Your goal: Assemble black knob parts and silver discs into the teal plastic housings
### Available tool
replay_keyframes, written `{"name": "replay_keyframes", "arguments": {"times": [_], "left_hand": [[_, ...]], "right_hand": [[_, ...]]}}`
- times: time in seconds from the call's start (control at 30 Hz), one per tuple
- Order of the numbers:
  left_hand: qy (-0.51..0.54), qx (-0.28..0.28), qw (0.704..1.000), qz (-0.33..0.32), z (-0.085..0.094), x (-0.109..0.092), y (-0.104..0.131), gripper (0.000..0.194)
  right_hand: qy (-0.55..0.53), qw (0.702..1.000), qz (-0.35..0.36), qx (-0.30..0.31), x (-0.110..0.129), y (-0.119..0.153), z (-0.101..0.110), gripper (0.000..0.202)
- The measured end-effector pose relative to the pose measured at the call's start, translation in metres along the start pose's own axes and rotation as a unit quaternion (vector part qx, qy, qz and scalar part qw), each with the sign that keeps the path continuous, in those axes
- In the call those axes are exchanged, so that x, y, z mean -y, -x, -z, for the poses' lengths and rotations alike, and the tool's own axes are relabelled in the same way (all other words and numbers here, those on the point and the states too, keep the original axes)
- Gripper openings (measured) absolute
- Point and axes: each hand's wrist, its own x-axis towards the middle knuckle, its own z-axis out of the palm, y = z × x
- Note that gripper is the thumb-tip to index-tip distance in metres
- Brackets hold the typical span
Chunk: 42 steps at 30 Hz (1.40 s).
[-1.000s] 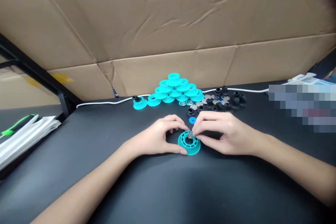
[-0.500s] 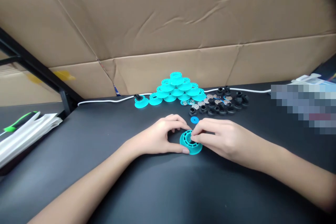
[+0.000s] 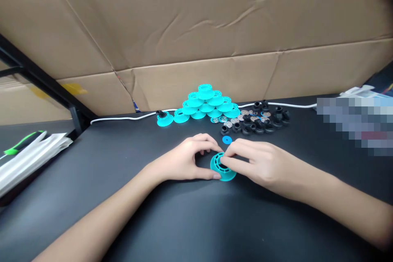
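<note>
A turquoise flared plastic ring (image 3: 227, 175) with a slotted rim rests on the dark table. My left hand (image 3: 190, 157) curves around its left side, thumb at the front and fingers behind, gripping it. Over the ring's central opening, my right hand (image 3: 256, 159) has thumb and fingertips pinched together at the inner rim; whatever is between them is hidden. Just behind the ring lies a flat blue disc (image 3: 227, 140) with a small central hole.
Matching turquoise rings (image 3: 205, 102) form a pyramid at the back. Left of it, another ring (image 3: 165, 120) bears a black part. Black plastic parts (image 3: 259, 126) and round metallic discs (image 3: 228, 124) lie to the right. A white cable (image 3: 129, 118) runs along the cardboard wall (image 3: 202, 77).
My right fingertips have shifted slightly left over the ring's opening. The left hand and the ring have stayed in place.
</note>
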Motion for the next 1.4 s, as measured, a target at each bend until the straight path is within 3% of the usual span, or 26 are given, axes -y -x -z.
{"name": "replay_keyframes", "arguments": {"times": [0.13,0.4,0.6,0.8,1.03,1.3,1.4], "left_hand": [[0.001,0.003,1.0,-0.009,0.001,0.001,0.0,0.047],[-0.008,0.002,1.0,-0.015,0.002,0.0,0.0,0.044],[-0.008,0.001,1.0,-0.017,0.001,0.0,0.0,0.046],[-0.002,-0.003,1.0,-0.004,0.001,-0.003,0.001,0.044],[-0.009,0.0,1.0,0.003,0.0,-0.002,0.0,0.044],[-0.009,0.003,1.0,0.005,0.0,-0.003,0.0,0.042],[-0.008,0.002,1.0,0.004,0.0,-0.003,0.0,0.04]], "right_hand": [[0.031,0.999,0.026,-0.013,0.002,-0.002,0.001,0.035],[0.052,0.998,0.006,-0.045,0.011,-0.006,-0.001,0.033],[0.053,0.999,0.011,-0.004,0.012,-0.003,-0.001,0.032],[-0.014,0.998,0.003,0.065,0.006,0.002,0.001,0.028],[-0.115,0.988,-0.054,0.09,-0.004,0.004,0.003,0.021],[-0.305,0.934,-0.182,0.033,-0.009,0.004,-0.01,0.007],[-0.287,0.942,-0.17,0.026,-0.006,0.003,-0.011,0.005]]}}
